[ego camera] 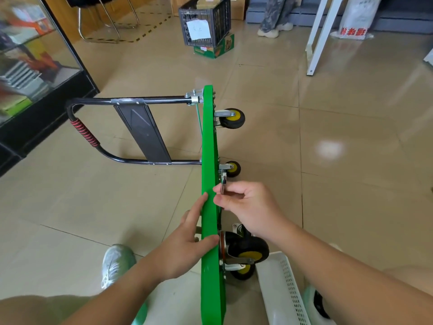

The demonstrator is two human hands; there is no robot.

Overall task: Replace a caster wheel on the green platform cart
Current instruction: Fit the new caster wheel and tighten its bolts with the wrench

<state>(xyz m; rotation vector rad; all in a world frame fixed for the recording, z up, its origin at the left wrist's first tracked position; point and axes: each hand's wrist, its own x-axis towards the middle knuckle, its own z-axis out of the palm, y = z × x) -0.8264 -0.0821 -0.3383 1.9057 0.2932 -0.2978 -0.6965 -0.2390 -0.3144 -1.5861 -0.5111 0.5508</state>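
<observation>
The green platform cart (209, 141) stands on its long edge, its black handle (131, 100) folded out to the left. Black casters with yellow hubs stick out on its right side: one far (232, 118), one in the middle (232, 168), and a near pair (249, 250). My left hand (187, 240) holds the upper edge of the deck, fingers on the left face and thumb across the edge. My right hand (248, 205) pinches a metal wrench (223, 182) whose head sits at the middle caster's mounting plate.
A white perforated plastic basket (283, 292) lies on the floor at the near right. My shoe (116, 263) is left of the cart. A glass cabinet (35, 73) stands at left, a black crate (206, 19) and another person's legs (274, 17) farther back.
</observation>
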